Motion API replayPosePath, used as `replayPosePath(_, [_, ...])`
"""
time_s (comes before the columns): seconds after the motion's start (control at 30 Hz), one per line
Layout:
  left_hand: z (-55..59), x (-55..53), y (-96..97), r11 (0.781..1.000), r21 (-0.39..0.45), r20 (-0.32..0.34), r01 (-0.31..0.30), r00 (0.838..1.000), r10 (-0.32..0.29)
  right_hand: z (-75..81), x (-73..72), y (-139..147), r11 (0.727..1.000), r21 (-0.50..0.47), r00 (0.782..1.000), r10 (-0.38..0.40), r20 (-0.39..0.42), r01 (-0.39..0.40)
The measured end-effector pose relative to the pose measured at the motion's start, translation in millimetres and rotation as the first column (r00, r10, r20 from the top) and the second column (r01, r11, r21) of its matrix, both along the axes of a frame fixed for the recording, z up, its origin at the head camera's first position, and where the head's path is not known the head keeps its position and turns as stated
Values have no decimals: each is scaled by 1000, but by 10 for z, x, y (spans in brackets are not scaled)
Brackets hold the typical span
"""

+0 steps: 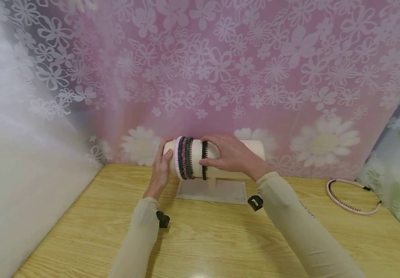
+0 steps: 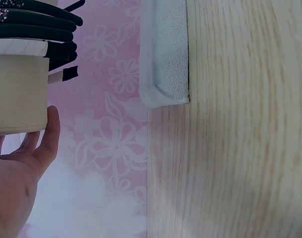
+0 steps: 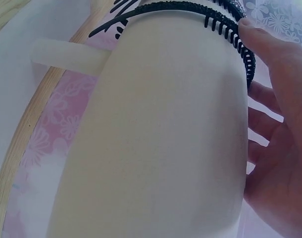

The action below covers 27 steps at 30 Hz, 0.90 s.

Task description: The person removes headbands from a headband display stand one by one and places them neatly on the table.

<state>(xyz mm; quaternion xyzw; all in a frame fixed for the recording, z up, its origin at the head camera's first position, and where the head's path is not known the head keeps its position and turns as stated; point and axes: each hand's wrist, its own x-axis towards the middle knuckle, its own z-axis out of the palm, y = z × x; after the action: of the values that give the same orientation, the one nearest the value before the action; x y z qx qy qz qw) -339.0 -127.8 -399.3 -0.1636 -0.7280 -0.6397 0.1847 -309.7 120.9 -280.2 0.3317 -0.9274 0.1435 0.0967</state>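
A cream padded headband display stand (image 1: 197,154) lies crosswise in front of me, its roll raised on a short post. My left hand (image 1: 159,172) holds the roll's left end, thumb in front and fingers behind. Next to it, several headbands (image 1: 184,154), pale pink, dark and glittery, sit side by side on the roll. To their right, my right hand (image 1: 232,154) pinches a black toothed headband (image 1: 205,170) between thumb and fingers, a gap away from the group. In the right wrist view, this black headband (image 3: 183,7) arches over the roll with its teeth facing inward.
The stand's flat pale base (image 1: 193,190) rests on the wood-grain table (image 1: 200,239). At the far right lies a loose pink headband (image 1: 346,180) with dark teeth. A pink flowered curtain (image 1: 220,92) hangs behind, and a white sheet (image 1: 29,154) borders the left.
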Motion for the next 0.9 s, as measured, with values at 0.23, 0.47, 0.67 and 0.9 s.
replayPosePath(0.23, [-2,-6,-1,1000,-11,17,-11,1000,11,14,38,34,998,32,999,-51,18,50])
replayPosePath(0.47, [23,-13,-13,1000,-7,45,8,999,-7,15,40,72,997,44,997,-71,14,71])
replayPosePath(0.67, [22,-12,-5,1000,-7,8,-5,1000,5,24,51,105,996,43,997,-79,16,79])
replayPosePath(0.9, [7,3,-6,1000,-6,-12,-7,1000,7,24,93,143,997,33,997,-77,22,77])
